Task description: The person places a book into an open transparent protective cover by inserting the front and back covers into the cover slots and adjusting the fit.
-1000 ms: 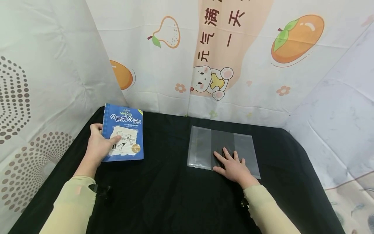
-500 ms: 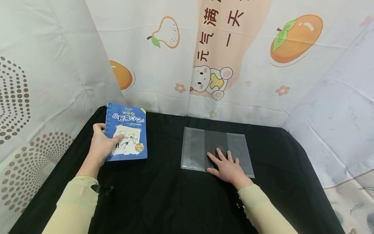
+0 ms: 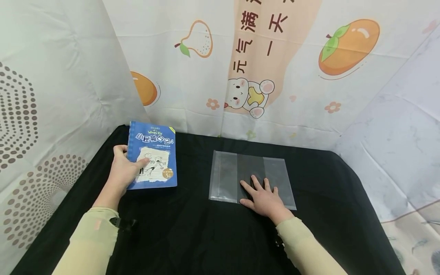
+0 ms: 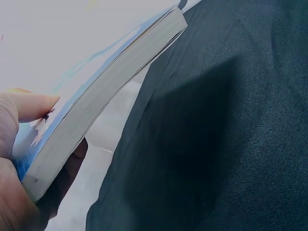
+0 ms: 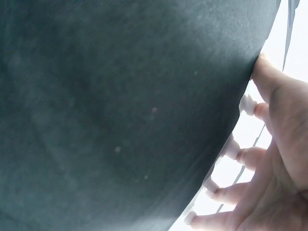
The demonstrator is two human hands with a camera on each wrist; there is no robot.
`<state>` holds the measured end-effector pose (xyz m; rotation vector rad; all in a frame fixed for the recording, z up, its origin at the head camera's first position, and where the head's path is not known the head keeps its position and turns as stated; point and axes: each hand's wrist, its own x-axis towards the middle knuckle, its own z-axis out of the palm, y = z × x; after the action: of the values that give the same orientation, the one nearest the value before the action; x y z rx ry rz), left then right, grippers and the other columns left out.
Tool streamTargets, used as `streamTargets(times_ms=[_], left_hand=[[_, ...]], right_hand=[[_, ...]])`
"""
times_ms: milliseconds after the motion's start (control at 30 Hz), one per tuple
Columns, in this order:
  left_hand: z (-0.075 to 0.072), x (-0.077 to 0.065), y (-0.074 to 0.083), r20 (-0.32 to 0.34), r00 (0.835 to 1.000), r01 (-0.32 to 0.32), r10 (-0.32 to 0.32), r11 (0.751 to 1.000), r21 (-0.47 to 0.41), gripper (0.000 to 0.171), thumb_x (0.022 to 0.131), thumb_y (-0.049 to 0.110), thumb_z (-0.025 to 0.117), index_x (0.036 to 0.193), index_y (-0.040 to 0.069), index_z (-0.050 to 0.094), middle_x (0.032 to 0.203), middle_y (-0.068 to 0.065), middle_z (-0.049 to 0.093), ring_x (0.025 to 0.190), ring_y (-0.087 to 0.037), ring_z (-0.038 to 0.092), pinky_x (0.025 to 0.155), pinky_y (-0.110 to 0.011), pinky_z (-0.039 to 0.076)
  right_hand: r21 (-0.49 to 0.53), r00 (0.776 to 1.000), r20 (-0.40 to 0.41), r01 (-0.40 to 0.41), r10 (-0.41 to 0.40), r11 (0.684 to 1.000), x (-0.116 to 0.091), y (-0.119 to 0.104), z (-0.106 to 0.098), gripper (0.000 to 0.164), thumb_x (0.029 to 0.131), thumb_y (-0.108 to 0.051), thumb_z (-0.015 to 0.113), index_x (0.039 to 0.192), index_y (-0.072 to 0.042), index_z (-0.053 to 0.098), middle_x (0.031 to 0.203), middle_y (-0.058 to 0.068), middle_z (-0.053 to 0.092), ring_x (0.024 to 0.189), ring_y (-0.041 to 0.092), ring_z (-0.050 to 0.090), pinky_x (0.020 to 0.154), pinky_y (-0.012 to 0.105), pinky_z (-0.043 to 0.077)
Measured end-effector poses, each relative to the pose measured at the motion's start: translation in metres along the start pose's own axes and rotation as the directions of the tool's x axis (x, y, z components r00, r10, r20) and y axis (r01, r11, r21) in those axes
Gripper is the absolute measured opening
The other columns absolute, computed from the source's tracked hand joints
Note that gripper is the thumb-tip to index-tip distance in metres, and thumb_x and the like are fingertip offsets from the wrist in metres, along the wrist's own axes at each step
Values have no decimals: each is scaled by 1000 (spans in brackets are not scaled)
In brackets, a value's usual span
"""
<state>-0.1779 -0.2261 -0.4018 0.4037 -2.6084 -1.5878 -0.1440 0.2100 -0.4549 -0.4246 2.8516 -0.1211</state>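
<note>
- Head view: I have the left hand point(image 3: 126, 170) clamped on the blue book point(image 3: 159, 152) along its spine side, thumb across the front, other fingers behind it.
- Book position: left part of the workspace, above the black tabletop point(image 3: 192, 236), front toward the head camera. Left wrist view shows the page edges point(image 4: 98, 96) slanting, with a dark shadow point(image 4: 192, 134) on the cloth apart from the book; I take it to be raised.
- Right hand point(image 3: 266, 201): fingers straight and spread apart, laid on the clear plastic sleeve point(image 3: 223, 179), gripping nothing.
- Sleeve position: lying on the tabletop right of the book, well apart from it. A darker strip runs between two paler bands; I read these as folded flaps, unconfirmed.
- Right wrist view: strong glare behind the fingers; I cannot tell how hard they press.
- Step in hand, my judgement: positioning, with the book carried on the left and the sleeve steadied on the right.
- Next move, my judgement: it calls for a firm left grip and light, flat right pressure, since thin film likely skids or creases. Lifting a flap would need a fingertip under its edge.
</note>
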Motion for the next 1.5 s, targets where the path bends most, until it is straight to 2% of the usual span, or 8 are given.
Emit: streamTargets(times_ms=[567,900,1100,1500], left_hand=[[9,-5,13,54,999,0,2,999,-38,80,88,45,67,138,19,11,132,-21,38,90,-32,60,64,-31,54],[15,-6,20,64,998,0,4,998,-63,75,89,40,68,135,19,13,130,-19,40,88,-31,61,64,-33,55],[20,-7,27,77,997,-12,19,996,-86,72,89,36,69,132,18,15,126,-17,43,85,-30,63,63,-35,55],[30,-12,42,110,993,-21,30,996,-85,73,88,38,70,133,20,16,124,-17,43,87,-30,63,64,-36,56]], right_hand=[[-44,1000,-7,6,-6,999,4,-10,1,71,92,-64,47,152,-32,26,157,16,19,134,54,19,95,75,28],[-45,1000,-7,11,-12,999,5,-13,3,72,90,-67,47,151,-34,27,158,15,19,134,54,19,95,76,28],[-38,1000,-6,6,-7,999,5,-15,1,74,89,-68,50,150,-34,29,157,15,20,134,54,20,95,76,29],[-49,999,-19,33,-34,998,4,-27,-1,74,87,-67,53,149,-32,33,155,17,25,131,55,25,94,72,33]])
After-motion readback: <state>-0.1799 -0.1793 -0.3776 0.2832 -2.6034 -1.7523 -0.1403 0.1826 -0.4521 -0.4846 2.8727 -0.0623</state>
